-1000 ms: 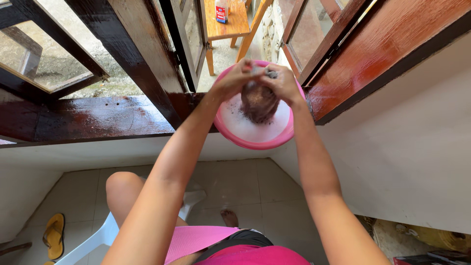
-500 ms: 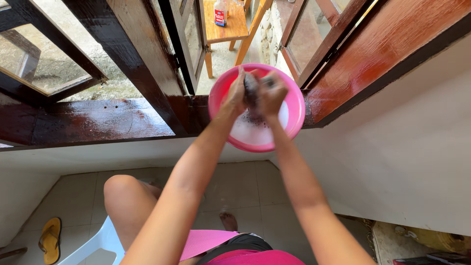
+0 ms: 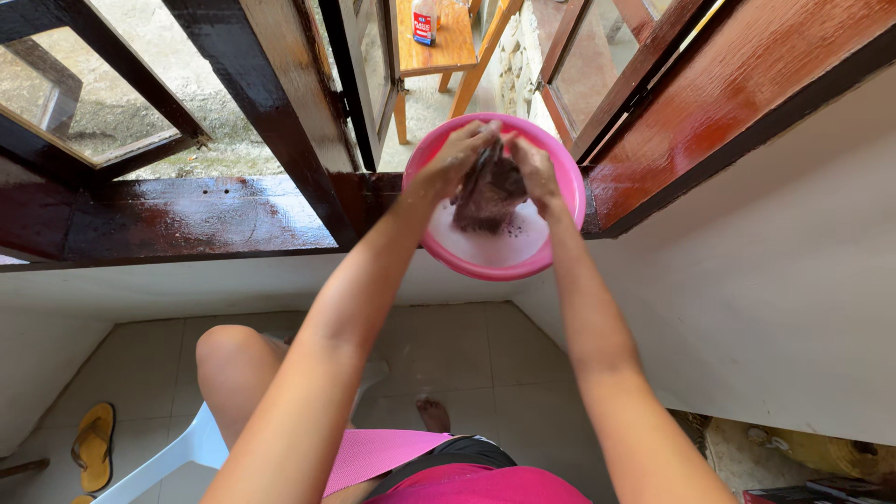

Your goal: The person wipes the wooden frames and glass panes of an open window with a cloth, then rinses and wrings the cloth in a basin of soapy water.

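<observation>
A pink plastic basin point(image 3: 551, 149) with white soapy water sits on the dark wooden window sill point(image 3: 187, 219). Above the suds hangs a wet dark brown cloth point(image 3: 490, 194), held up between both hands. My left hand point(image 3: 457, 154) grips its left top edge and my right hand point(image 3: 534, 163) grips its right top edge. The cloth's lower end dips toward the foam.
Open wooden window frames point(image 3: 308, 84) stand left and right of the basin. Outside is a wooden table point(image 3: 434, 47) with a small bottle point(image 3: 425, 21). Below are a tiled floor, a white plastic chair point(image 3: 177, 453), a yellow sandal point(image 3: 93, 443) and a white wall point(image 3: 775, 308) on the right.
The cloth was bunched and pressed between my hands half a second ago. Now my hands have moved apart and lifted it so it hangs spread above the suds.
</observation>
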